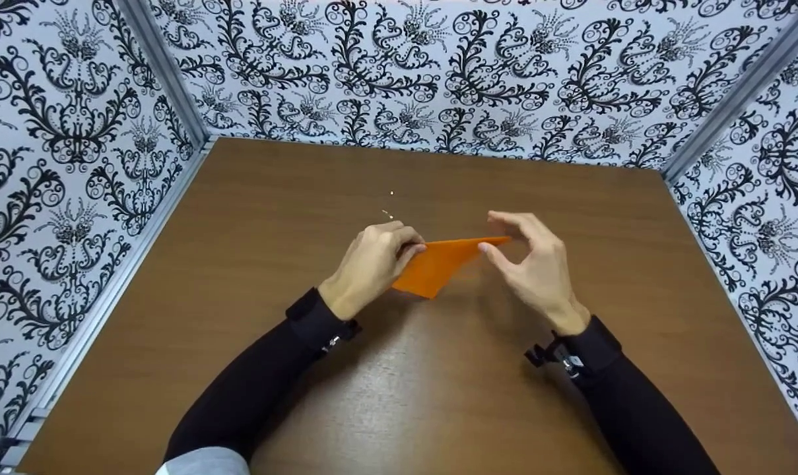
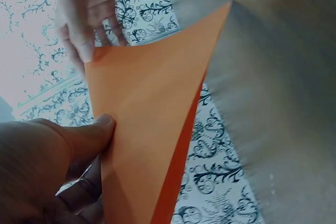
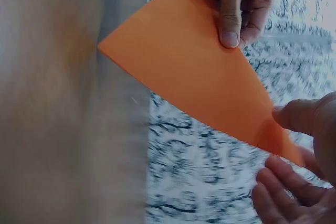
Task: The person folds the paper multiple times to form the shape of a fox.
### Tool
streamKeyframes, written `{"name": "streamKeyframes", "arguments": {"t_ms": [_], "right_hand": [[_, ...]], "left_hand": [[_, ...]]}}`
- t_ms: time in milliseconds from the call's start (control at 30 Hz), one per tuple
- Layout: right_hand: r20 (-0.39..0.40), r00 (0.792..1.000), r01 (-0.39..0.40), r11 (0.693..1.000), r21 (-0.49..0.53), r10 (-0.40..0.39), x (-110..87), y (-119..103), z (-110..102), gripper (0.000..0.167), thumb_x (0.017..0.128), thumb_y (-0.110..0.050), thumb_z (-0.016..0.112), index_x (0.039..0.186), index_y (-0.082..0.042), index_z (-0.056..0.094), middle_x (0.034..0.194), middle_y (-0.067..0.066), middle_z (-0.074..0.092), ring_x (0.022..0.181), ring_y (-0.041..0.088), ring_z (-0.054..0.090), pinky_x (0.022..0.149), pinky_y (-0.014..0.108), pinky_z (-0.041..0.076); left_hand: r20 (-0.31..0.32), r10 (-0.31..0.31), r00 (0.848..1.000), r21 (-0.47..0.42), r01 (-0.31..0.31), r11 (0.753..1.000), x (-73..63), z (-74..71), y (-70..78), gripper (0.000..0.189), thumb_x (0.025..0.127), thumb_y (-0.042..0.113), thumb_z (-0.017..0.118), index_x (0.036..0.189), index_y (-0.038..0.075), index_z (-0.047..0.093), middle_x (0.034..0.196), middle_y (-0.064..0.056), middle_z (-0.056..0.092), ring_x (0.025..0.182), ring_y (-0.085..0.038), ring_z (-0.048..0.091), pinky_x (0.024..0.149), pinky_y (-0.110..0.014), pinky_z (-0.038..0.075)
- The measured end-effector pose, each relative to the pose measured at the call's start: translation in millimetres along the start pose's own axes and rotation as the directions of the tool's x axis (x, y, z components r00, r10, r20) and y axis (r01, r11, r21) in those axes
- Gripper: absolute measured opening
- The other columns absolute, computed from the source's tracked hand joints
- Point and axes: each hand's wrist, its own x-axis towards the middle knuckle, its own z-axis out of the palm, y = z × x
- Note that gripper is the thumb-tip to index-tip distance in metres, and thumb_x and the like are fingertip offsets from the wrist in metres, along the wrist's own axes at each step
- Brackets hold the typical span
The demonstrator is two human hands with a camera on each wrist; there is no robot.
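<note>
Paper (image 2: 144, 98), smooth, orange and doubled, tapers sharply

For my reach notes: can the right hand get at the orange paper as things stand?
Very likely yes: the right hand is at one corner of the orange paper, nothing stands between them, and the left hand grips farther along its edge.

Soft glare lies on the brown table (image 1: 372, 412); in right wrist view, the wall (image 3: 199, 182) (the patterned one) is blurred.
</note>
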Motion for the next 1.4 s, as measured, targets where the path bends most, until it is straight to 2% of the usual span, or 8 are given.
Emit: {"name": "streamKeyframes", "arguments": {"t_ms": [133,333,567,667,767,967,1167,1400], "right_hand": [[-0.063,0.973,0.210,0.962,-0.172,-0.223,-1.2,-17,-2,0.049,0.098,-0.004,0.095,0.145,-0.006,0.081,0.143,0.018,0.081,0.133,0.038,0.075,0.128,0.017,0.049],[0.039,0.925,0.373,0.887,-0.273,-0.377,-7.7,-40,4,0.049,0.097,0.001,0.095,0.143,0.000,0.079,0.143,0.023,0.079,0.132,0.041,0.075,0.132,0.020,0.049],[0.134,0.880,0.474,0.824,-0.310,-0.456,-10.4,-47,14,0.044,0.096,-0.002,0.097,0.136,0.001,0.082,0.131,0.018,0.084,0.118,0.035,0.080,0.106,0.046,0.067],[0.151,0.870,0.492,0.807,-0.326,-0.470,-11.4,-47,16,0.038,0.097,-0.003,0.097,0.132,-0.002,0.083,0.124,0.013,0.085,0.111,0.031,0.080,0.097,0.046,0.069],[0.168,0.868,0.496,0.801,-0.335,-0.467,-13.7,-47,17,0.029,0.100,-0.006,0.094,0.127,-0.005,0.085,0.117,0.008,0.085,0.106,0.027,0.079,0.092,0.042,0.068],[0.182,0.877,0.480,0.815,-0.325,-0.444,-17.3,-47,16,0.017,0.104,-0.007,0.090,0.120,-0.009,0.085,0.109,0.003,0.084,0.100,0.023,0.078,0.088,0.039,0.066],[0.179,0.884,0.467,0.833,-0.296,-0.432,-17.7,-48,15,0.015,0.103,-0.006,0.091,0.116,-0.010,0.085,0.105,0.002,0.084,0.096,0.022,0.077,0.088,0.037,0.066],[0.157,0.883,0.469,0.846,-0.255,-0.442,-16.0,-49,13,0.017,0.099,-0.004,0.094,0.113,-0.011,0.087,0.102,0.001,0.085,0.093,0.020,0.077,0.085,0.034,0.064]], "left_hand": [[-0.031,0.059,0.998,0.093,-0.056,0.994,-1.4,-1.2,8.7,0.017,0.117,0.018,0.077,0.111,0.006,0.088,0.100,-0.008,0.083,0.090,-0.026,0.083,0.082,-0.040,0.073],[-0.046,0.135,0.990,0.206,-0.122,0.971,-5.8,0.5,21.1,0.014,0.116,0.018,0.078,0.110,0.008,0.085,0.096,-0.006,0.076,0.085,-0.024,0.079,0.078,-0.037,0.073],[-0.053,0.229,0.972,0.317,-0.201,0.927,-9.8,-0.8,33.9,0.013,0.114,0.021,0.081,0.105,0.011,0.081,0.094,-0.004,0.071,0.086,-0.020,0.074,0.075,-0.032,0.071],[-0.047,0.248,0.968,0.324,-0.220,0.920,-11.2,-2.0,37.6,0.012,0.112,0.020,0.083,0.104,0.011,0.080,0.095,-0.003,0.071,0.087,-0.019,0.073,0.075,-0.029,0.069],[-0.031,0.252,0.967,0.306,-0.231,0.923,-12.0,-2.7,40.1,0.010,0.113,0.020,0.083,0.107,0.013,0.081,0.097,-0.003,0.072,0.090,-0.018,0.073,0.077,-0.028,0.068],[-0.020,0.278,0.960,0.275,-0.262,0.925,-13.6,-3.0,42.7,0.009,0.112,0.022,0.083,0.110,0.013,0.083,0.098,-0.002,0.074,0.091,-0.018,0.072,0.078,-0.027,0.068],[-0.037,0.309,0.950,0.275,-0.288,0.917,-13.3,-3.8,43.8,0.011,0.111,0.024,0.085,0.107,0.014,0.085,0.096,0.000,0.076,0.090,-0.018,0.072,0.079,-0.026,0.067],[-0.023,0.312,0.950,0.258,-0.296,0.920,-12.7,-8.2,44.8,0.007,0.113,0.022,0.083,0.110,0.016,0.088,0.100,0.002,0.080,0.093,-0.018,0.075,0.083,-0.028,0.069]]}}
